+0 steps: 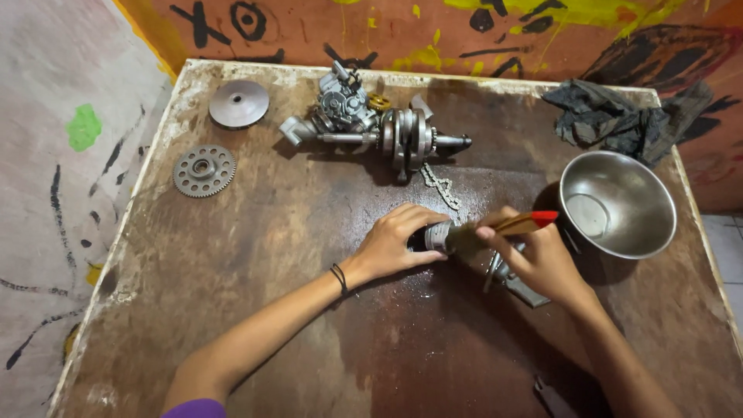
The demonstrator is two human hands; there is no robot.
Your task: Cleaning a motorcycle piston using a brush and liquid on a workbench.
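The left hand (398,240) lies near the middle of the brown table (255,310), with its fingers curled around a small round metal part (439,236) and pressed on it from the top and the side. The left arm comes in from the near edge and slants up to the right, with a thin black band (339,279) on the wrist. The right hand (542,259) is just beside it, on the right. Its fingers are closed on a paintbrush (518,224) with a wooden handle and a red tip, and the brush end touches the metal part. How the bristles look is too blurry to tell. Under the right hand lies a grey metal piece (515,282), partly hidden. The right arm comes up from the near right corner. A shiny metal bowl (619,203) sits close to the right edge, near the red tip of the brush. A dark rag (619,116) lies at the far right corner. By the far edge rests a big engine part with a shaft (371,128), and a short chain (441,186) hangs from it toward the hands. A smooth round disc (238,103) and a toothed gear (204,171) lie near the far left corner.
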